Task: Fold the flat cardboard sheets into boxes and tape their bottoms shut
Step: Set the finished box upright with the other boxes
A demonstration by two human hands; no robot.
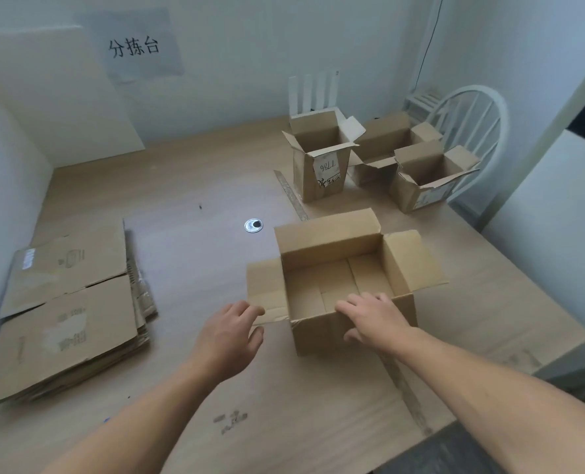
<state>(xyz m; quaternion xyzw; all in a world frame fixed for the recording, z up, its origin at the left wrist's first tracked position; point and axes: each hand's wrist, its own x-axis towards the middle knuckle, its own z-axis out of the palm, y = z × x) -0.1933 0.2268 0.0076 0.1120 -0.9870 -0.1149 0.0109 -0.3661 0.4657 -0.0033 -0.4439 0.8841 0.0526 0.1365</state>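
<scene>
Box [318, 336] stands upright on the surface [198, 285], mouth up, its top flaps splayed outward, right in front of the person. Look inside: the bottom flaps lie closed and flat, so by my reading the base is done and this one is ready to join the others.

Right grip [373, 318] lies across the near rim, fingers fairly straight, thumb spread on the front wall. That's a steadying touch rather than a clamp, clasping nothing. Left grip [229, 331] hovers at the near corner of the left flap, fingers loosely curled, holding nothing (touching the flap or just shy of it, I can't call it). Two hands flanking the box like that would suit a lift or a push away.

Where to? The far boxes [322, 172] sit open-topped together at the far right, the likely parking spot. On the left, the stack [68, 319] of flat sheets lies within the left arm's reach, with plenty left to fold. Watch those splayed flaps: they'd snag the neighbours if it's shoved in tight.
</scene>
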